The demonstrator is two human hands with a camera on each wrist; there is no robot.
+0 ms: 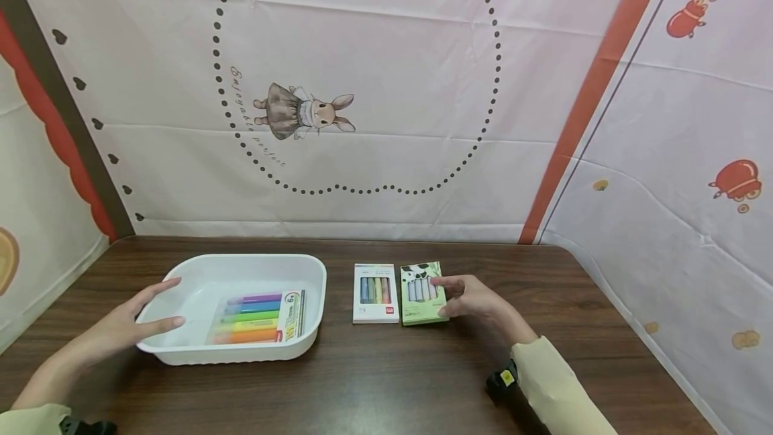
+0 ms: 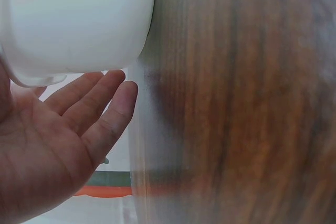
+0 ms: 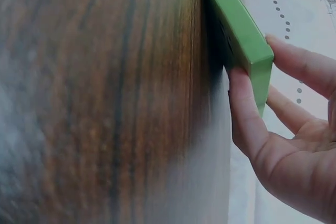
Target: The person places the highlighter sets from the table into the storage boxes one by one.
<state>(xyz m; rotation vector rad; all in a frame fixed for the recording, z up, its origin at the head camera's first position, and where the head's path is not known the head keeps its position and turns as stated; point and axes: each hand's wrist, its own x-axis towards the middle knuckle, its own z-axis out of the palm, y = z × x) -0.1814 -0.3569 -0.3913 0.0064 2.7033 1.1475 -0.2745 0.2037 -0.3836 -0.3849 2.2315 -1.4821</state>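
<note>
Fingers spread, the left hand (image 1: 123, 323) is resting at the white tray's (image 1: 235, 356) left rim, perhaps steadying it; a marker pack (image 1: 260, 317) is lying inside. The right hand (image 1: 474, 297) is pinching the green windowed box (image 1: 421, 313) by its edge, probably the handiest hold, beside a white windowed box (image 1: 376, 311).

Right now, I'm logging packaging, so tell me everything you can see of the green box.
The green box is a flat oblong pack, apparently card, with plain green sides, a black-and-white print across the top and a panel showing pale sticks. It looks closed and faces up, just right of the white box. The right grip pinches its right side, thumb beneath and a finger on top; that side looks raised off the table. Whether the left side rests there can't be told.
</note>
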